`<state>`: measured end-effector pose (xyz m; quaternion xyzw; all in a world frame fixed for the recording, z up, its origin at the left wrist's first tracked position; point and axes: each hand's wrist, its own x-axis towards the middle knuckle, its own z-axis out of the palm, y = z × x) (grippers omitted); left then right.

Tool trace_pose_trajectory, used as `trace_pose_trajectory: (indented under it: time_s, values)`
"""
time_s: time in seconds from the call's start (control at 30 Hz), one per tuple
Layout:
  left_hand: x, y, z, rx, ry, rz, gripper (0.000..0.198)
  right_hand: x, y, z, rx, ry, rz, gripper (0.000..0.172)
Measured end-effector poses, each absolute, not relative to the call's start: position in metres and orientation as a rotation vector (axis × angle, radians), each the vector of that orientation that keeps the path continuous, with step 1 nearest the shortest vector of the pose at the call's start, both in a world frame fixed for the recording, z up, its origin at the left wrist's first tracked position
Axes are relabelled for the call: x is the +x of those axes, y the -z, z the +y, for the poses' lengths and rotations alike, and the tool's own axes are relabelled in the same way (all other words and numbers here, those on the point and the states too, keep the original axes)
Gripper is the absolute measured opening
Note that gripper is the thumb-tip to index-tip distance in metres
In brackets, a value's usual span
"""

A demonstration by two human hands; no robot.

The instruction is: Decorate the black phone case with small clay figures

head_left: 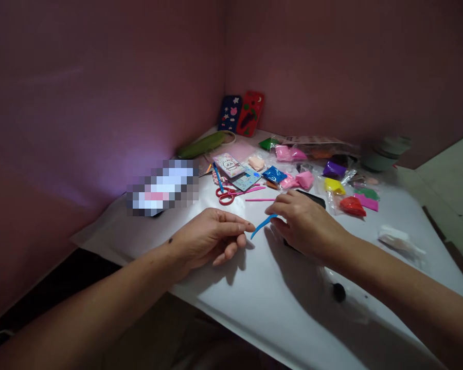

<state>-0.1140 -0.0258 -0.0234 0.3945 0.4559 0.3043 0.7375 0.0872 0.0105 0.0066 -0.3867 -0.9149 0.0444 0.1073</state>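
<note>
My right hand (301, 218) is closed on a thin blue modelling tool (263, 224), whose curved tip points down and left. That tip is close to the fingertips of my left hand (219, 234). The thumb and index finger of my left hand are pressed together, the other fingers loosely curled. A tiny dark speck (249, 223) shows at its index fingertip; whether anything is pinched is too small to tell. Under my right hand lies a flat black object (312, 197), mostly hidden by the hand.
Red scissors (226, 196), a pink stick (260, 199) and a blue pen (218, 177) lie beyond my hands. Several bags of coloured clay (273, 175) spread right. A blurred lit screen (164, 187) is left. Two phone cases (250, 113) lean on the wall. A black lump (338, 292) lies nearer.
</note>
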Motion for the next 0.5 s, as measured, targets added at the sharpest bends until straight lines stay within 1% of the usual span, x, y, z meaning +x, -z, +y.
trace_pose_trajectory:
  time_s: [0.1,0.23,0.37,0.5]
  values:
    - [-0.11,0.022,-0.027,0.906,-0.61,1.056,0.017,0.091,-0.008,0.004,-1.151,-0.155,-2.614,0.02]
    - [-0.101,0.016,-0.03,0.997,-0.525,1.087,0.022,0.115,-0.01,-0.01,-1.188,-0.171,-2.473,0.017]
    - [-0.088,0.01,-0.028,1.116,-0.469,1.104,0.021,0.146,-0.003,-0.018,-1.383,-0.205,-2.238,0.017]
    - [-0.076,0.005,-0.02,1.262,-0.424,1.159,0.026,0.167,0.008,-0.022,-1.537,-0.245,-2.071,0.018]
